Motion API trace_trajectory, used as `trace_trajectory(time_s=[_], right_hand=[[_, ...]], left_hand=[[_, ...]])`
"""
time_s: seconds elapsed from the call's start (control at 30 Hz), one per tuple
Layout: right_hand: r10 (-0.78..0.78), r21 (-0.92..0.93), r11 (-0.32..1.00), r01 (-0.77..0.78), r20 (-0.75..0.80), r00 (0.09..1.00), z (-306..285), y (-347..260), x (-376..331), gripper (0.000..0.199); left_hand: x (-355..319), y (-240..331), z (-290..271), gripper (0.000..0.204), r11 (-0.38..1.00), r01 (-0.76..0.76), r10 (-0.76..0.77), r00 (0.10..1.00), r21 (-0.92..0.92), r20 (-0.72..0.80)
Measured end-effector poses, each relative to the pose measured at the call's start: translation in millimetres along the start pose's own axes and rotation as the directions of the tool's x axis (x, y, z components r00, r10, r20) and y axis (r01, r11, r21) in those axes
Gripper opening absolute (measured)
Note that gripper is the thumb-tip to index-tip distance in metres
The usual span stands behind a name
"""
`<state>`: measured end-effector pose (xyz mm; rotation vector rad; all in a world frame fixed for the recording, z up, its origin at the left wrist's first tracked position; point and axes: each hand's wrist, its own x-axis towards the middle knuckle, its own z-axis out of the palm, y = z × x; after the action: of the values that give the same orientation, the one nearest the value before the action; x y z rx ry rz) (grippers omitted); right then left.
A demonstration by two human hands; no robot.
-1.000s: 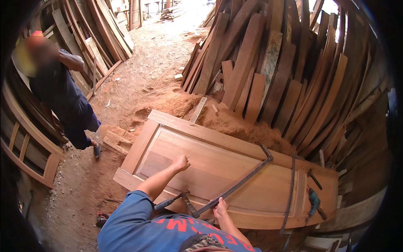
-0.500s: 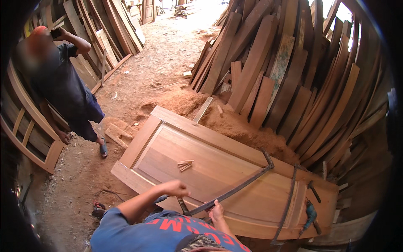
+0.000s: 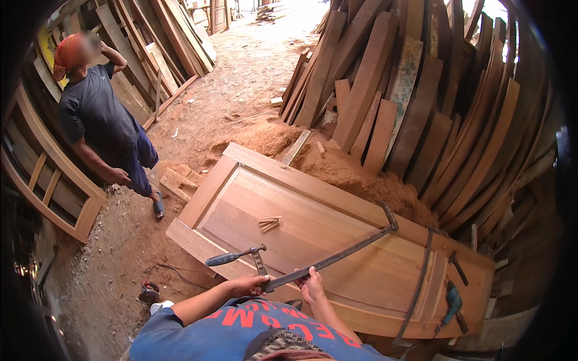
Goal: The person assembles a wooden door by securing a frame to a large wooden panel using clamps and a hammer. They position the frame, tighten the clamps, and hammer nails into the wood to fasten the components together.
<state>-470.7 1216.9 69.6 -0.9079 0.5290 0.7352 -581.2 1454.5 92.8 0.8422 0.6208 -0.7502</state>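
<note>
A long metal bar clamp (image 3: 337, 255) slants across a panelled wooden door (image 3: 241, 198). Its blue screw handle (image 3: 221, 259) points left, over the door's near edge. My left hand (image 3: 251, 284) is closed around the bar's near end, just below the screw arm. Farther along, my right hand (image 3: 310, 286) grips the bar with its thumb on top. The clamp's far jaw (image 3: 389, 215) reaches the far edge of the door. Several short wooden pegs (image 3: 270, 224) lie in a small bunch on the panel.
A second clamp (image 3: 421, 274), a hammer (image 3: 457, 268) and a teal drill (image 3: 453, 302) sit toward the door's right end. Tall planks (image 3: 373, 78) lean behind sawdust. A person (image 3: 105, 114) stands at left, beside a curved wooden frame (image 3: 57, 162). A red grinder (image 3: 149, 292) rests on the ground.
My left hand has come down from above the screw arm onto the bar's near end. The blue handle now shows fully. The person at left has turned and lowered the free arm's hand less far down.
</note>
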Motion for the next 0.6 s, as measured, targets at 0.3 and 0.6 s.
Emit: trace_trajectory(time_s=[0.3, 0.6], right_hand=[[-0.032, -0.044, 0.998, 0.033, 0.023, 0.999, -21, -18, -5, 0.027], [-0.222, -0.003, 0.973, 0.231, -0.288, 0.932, -47, -64, 72, 0.021]], left_hand=[[-28, 19, 26, 0.037, 0.902, -0.041, 0.058, 0.998, 0.429, -0.027], [-30, 42, -2, 0.038, 0.863, -0.177, 0.159, 0.984, 0.474, 0.078]])
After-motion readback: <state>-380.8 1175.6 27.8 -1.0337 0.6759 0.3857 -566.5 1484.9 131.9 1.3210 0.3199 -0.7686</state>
